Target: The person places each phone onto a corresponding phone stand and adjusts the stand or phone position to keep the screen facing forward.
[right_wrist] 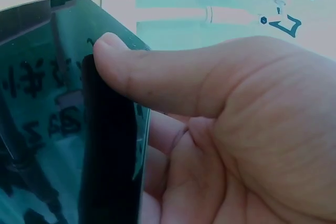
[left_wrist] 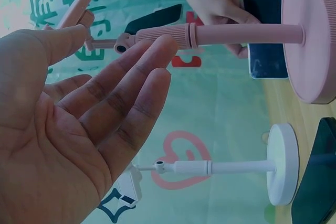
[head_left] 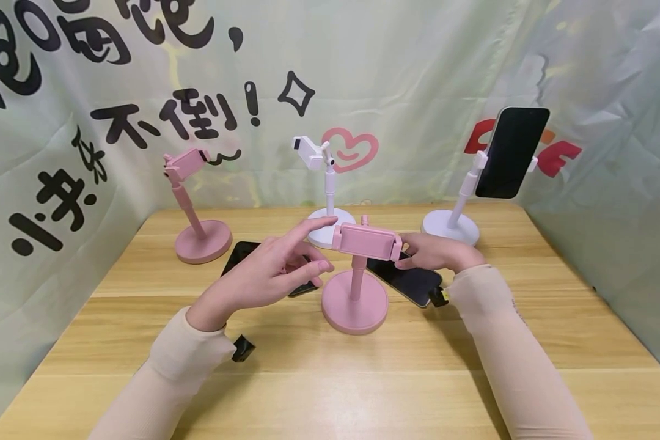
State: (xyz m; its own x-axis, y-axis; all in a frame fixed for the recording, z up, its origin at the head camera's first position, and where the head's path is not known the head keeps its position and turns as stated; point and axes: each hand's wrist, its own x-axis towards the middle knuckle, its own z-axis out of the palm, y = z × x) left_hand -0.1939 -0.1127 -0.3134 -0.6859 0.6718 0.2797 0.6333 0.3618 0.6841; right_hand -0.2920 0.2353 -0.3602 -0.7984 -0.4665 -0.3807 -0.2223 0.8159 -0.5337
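Observation:
A pink phone stand [head_left: 355, 304] with an empty holder at its top stands upright between the hands. My left hand [head_left: 272, 269] hovers to its left, fingers extended and palm bare; in the left wrist view its fingertips overlap the pink post [left_wrist: 241, 34]. On the other side, my right hand [head_left: 434, 250] holds the edge of a black smartphone [head_left: 412, 282] that lies slanted behind the stand. The right wrist view shows its thumb [right_wrist: 118, 59] on the glass and the other fingers under the edge. A second dark smartphone [head_left: 241, 252] lies partly hidden behind my left hand.
Along the back of the wooden table [head_left: 330, 391] are another pink stand [head_left: 203, 241], a white stand [head_left: 330, 190] and a white stand [head_left: 452, 226] holding an upright smartphone [head_left: 513, 153]. A printed cloth [head_left: 429, 73] hangs behind and at the sides.

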